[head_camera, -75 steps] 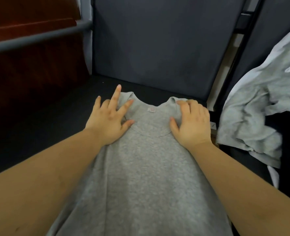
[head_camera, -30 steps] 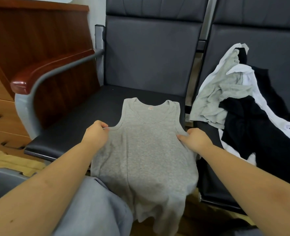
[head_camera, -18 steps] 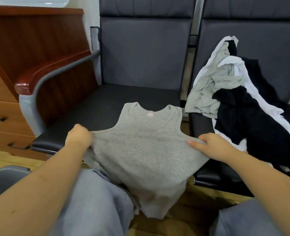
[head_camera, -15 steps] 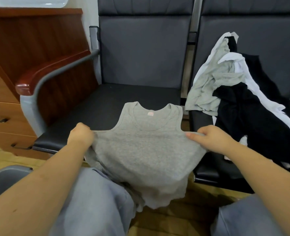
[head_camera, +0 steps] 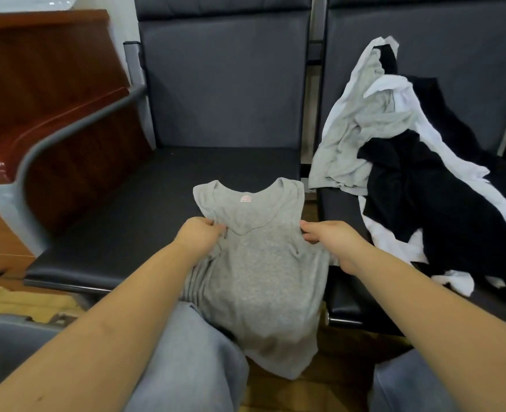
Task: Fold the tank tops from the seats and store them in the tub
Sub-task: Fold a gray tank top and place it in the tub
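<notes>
A grey tank top [head_camera: 263, 281] lies over the front edge of the dark left seat [head_camera: 145, 209], neck end on the cushion, hem hanging down past my knee. My left hand [head_camera: 199, 234] pinches its left side just below the armhole. My right hand [head_camera: 329, 234] grips the right side at the same height. The cloth between them is bunched and narrowed. A grey tub's rim [head_camera: 11, 322] shows at the bottom left.
A pile of grey, white and black tank tops [head_camera: 409, 162] covers the right seat [head_camera: 352, 298]. A wooden-capped armrest [head_camera: 52, 135] and a wooden cabinet [head_camera: 38, 69] stand to the left. My jeans-clad knees fill the bottom; the floor is wooden.
Both hands moved inward and up along the grey tank top's sides, bringing its edges closer and bunching the cloth. The top slid forward off the seat a little.
</notes>
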Demonstrator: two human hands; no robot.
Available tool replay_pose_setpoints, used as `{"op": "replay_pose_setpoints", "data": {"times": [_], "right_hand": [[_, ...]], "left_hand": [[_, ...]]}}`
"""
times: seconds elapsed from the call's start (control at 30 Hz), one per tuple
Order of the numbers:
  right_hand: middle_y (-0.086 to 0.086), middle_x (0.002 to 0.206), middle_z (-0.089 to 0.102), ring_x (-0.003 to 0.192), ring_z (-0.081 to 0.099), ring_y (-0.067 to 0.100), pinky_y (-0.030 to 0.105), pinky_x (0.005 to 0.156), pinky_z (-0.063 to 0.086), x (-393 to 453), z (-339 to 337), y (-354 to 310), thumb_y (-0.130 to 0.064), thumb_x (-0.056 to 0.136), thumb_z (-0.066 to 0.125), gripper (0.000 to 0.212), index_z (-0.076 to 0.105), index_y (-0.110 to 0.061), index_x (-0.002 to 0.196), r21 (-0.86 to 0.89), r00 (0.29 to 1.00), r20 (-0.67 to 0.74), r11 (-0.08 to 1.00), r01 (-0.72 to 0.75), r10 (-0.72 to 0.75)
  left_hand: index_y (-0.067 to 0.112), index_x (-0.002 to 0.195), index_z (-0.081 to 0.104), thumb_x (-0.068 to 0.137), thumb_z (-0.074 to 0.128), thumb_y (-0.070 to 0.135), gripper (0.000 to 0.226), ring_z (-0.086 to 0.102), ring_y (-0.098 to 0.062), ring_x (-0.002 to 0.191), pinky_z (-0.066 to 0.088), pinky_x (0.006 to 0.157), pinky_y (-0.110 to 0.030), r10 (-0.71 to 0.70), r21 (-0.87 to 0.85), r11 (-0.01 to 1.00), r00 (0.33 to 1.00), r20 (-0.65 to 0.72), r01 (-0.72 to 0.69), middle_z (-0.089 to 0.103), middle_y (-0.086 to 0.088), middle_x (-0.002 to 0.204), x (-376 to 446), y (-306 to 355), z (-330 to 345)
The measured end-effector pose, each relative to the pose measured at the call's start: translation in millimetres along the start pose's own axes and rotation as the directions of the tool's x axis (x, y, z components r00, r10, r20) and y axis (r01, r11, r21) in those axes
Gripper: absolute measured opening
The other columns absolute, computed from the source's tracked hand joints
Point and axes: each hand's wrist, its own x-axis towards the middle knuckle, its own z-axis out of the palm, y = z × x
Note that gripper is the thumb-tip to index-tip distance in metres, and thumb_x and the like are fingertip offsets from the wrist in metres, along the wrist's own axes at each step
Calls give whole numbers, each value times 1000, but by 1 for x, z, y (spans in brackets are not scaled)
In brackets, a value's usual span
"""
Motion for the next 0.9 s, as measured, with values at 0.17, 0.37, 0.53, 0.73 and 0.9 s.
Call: {"op": "replay_pose_setpoints", "data": {"times": [0.17,0.37,0.53,0.73,0.9], "right_hand": [[5,110,69,105,63,20,38,96,48,-2,3,1,-46,78,74,50,67,-9,111,141,998,52,990,-30,23],[10,106,72,99,69,24,39,90,55,-9,12,1,-35,86,70,37,67,-10,112,162,983,184,986,-51,20],[13,101,72,97,69,26,39,87,55,-14,9,-6,-32,94,59,27,68,-10,107,226,990,136,974,3,-35],[14,101,69,95,66,30,44,92,53,-10,-14,-10,-28,92,64,27,62,-6,108,350,995,-98,935,46,-12],[7,93,65,88,64,22,39,94,51,-14,-23,-10,-22,94,61,10,60,-13,92,439,996,-85,897,57,-22]], "left_hand": [[6,99,68,97,54,26,25,56,-17,83,42,72,-25,208,86,966,933,293,-243,65,-7,92,-14,31,40],[15,95,67,96,57,20,12,61,-6,80,46,81,-26,355,-29,922,811,465,-387,67,11,81,-27,37,53],[24,101,72,97,57,24,15,62,-6,96,46,92,-25,427,-162,902,767,479,-400,68,9,104,-38,41,53],[28,102,73,99,47,40,29,61,-3,96,43,77,-15,339,-163,938,904,260,-305,68,13,99,-41,44,28],[12,86,74,89,58,51,42,68,-12,82,51,75,-24,221,-147,970,953,206,-193,74,0,84,-40,31,2]]}}
